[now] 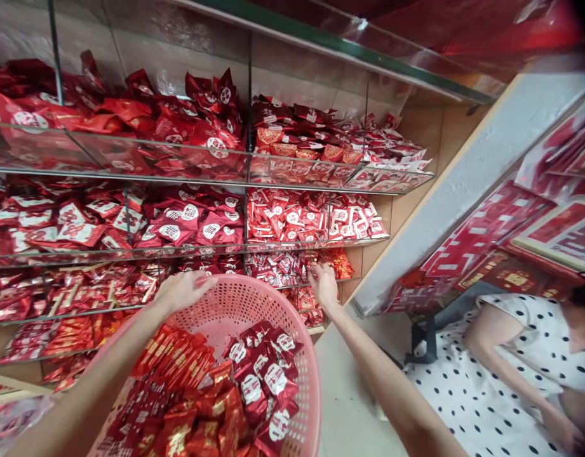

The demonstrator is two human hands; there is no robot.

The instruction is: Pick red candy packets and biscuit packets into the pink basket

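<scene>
A pink perforated basket (310,374) holds red, orange and maroon wrapped packets (273,381) in several groups. My left hand (183,292) is at the basket's far rim, fingers stretched to the right and apart from the thumb, with no packet showing in it. Past the basket's right side, my right hand (323,282) reaches to a lower shelf compartment of small red and white packets (277,270). Its fingertips are bent at the compartment's edge, and whether they hold anything is too small to tell.
Glass-fronted shelves (292,186) full of red packets stretch across the front. A thick glass edge (321,38) crosses above. At the right, a person in a dotted white dress (463,387) sits beside red printed goods (487,228).
</scene>
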